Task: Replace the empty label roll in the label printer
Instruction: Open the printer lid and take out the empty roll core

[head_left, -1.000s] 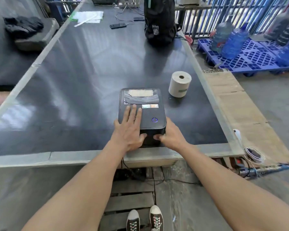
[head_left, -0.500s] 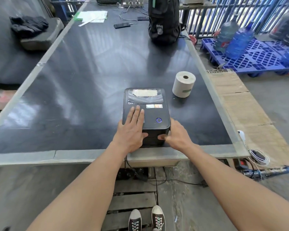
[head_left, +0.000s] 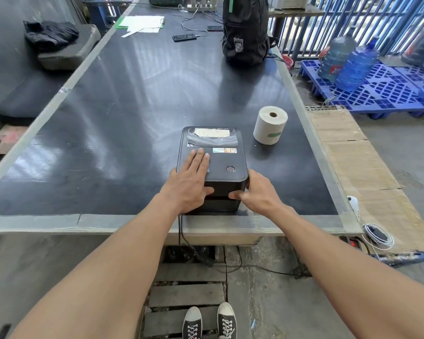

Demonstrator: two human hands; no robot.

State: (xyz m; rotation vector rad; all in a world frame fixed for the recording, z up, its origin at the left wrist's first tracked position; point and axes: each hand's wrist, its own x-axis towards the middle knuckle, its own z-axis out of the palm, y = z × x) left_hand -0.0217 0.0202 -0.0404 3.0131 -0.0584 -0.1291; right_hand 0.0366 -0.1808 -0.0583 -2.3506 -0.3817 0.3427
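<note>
The black label printer (head_left: pixel 227 157) sits near the front edge of the dark table (head_left: pixel 123 123), its lid down and a clear window at the back of the lid. My left hand (head_left: pixel 189 182) lies flat on the lid's left half, fingers together, thumb at the front seam. My right hand (head_left: pixel 257 192) grips the front right corner, thumb on the front face. The button on the lid glows red. A full cream label roll (head_left: pixel 269 128) stands upright on the table just behind and right of the printer.
A black backpack (head_left: pixel 245 33) stands at the table's far right edge. A phone (head_left: pixel 184 37), papers (head_left: pixel 142 23) and cables lie at the far end. Blue water bottles (head_left: pixel 348 62) sit on a blue pallet to the right. The printer's cable hangs over the front edge.
Both hands stay on the printer in the same places. The lid's button light has gone from blue to red. The view has shifted slightly.
</note>
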